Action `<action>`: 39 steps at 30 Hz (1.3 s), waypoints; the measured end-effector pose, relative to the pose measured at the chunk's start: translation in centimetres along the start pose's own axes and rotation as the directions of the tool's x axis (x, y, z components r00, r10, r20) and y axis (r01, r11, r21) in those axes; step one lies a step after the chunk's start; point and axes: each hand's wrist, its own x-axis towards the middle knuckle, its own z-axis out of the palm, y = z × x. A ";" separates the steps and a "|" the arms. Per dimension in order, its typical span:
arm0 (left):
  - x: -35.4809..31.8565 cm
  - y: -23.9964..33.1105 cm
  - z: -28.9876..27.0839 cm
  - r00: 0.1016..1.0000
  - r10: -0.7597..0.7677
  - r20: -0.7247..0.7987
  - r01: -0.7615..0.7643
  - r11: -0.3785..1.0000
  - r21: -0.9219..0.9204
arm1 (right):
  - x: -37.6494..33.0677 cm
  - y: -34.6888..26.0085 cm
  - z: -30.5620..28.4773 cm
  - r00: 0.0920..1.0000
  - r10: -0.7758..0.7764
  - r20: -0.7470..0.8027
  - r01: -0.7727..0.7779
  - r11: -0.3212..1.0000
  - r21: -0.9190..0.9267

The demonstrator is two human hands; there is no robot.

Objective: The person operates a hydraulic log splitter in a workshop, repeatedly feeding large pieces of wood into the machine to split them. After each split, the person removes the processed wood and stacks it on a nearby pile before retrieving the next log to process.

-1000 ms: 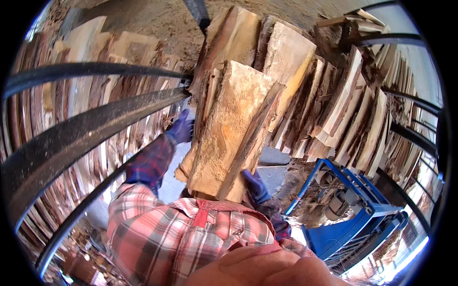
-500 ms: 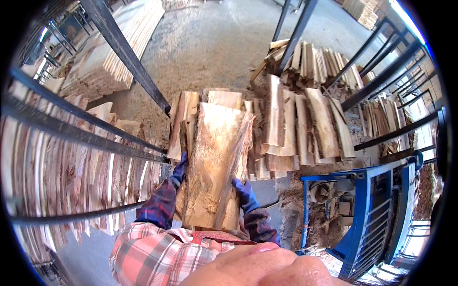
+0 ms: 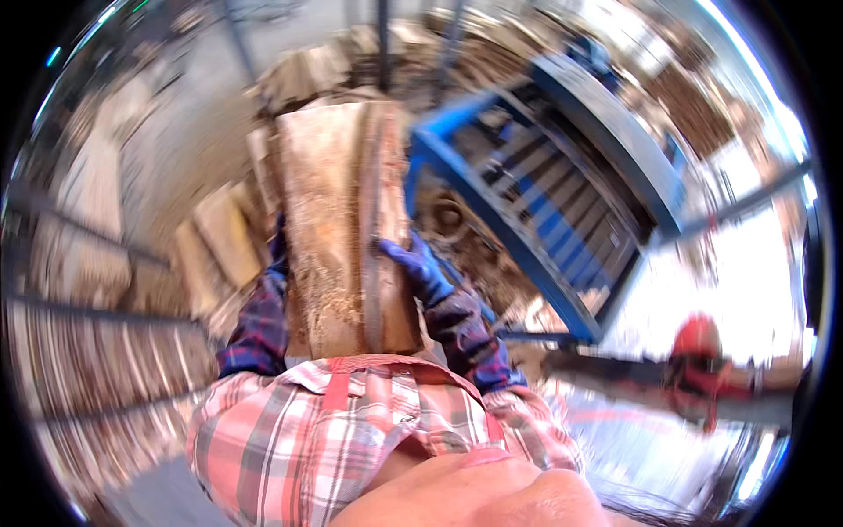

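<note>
A stack of rough wooden slabs point(image 3: 325, 228), with bark along the edges, is held up against my chest. My right hand point(image 3: 420, 265), in a blue glove, grips its right side, the thumb lying over the top board. On the opposite side, my left hand point(image 3: 278, 250) is wrapped round the edge, and most of its fingers are hidden behind the wood. Dark plaid sleeves cover both forearms. Sawdust clings to the face of the top slab. How many boards lie beneath it cannot be made out.
Close on the right stands a blue metal frame machine point(image 3: 518, 202) with slatted bars. Piled slabs point(image 3: 224, 237) lie on the floor at left, and stacked boards point(image 3: 88, 360) fill the lower left behind dark rails. At far right, a person in a red helmet point(image 3: 696, 338) is blurred.
My view has swung to the right with the slabs still in both hands. The blue machine now stands nearer and higher in view, while the slab piles have shifted left.
</note>
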 end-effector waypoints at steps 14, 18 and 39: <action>5.9 2.0 5.4 0.920 0.030 0.392 -0.060 0.996 0.064 | -4.2 1.9 5.2 0.949 -0.222 -0.225 0.190 0.970 -0.154; 5.7 6.6 5.4 0.826 0.277 0.491 -0.343 0.938 0.047 | -4.3 3.5 7.1 0.875 -0.480 -0.058 0.462 0.867 -0.188; -24.3 6.7 5.3 0.503 0.516 0.693 -0.755 -0.129 0.643 | -8.2 4.4 25.7 0.477 -0.746 -0.465 -0.594 0.116 -0.796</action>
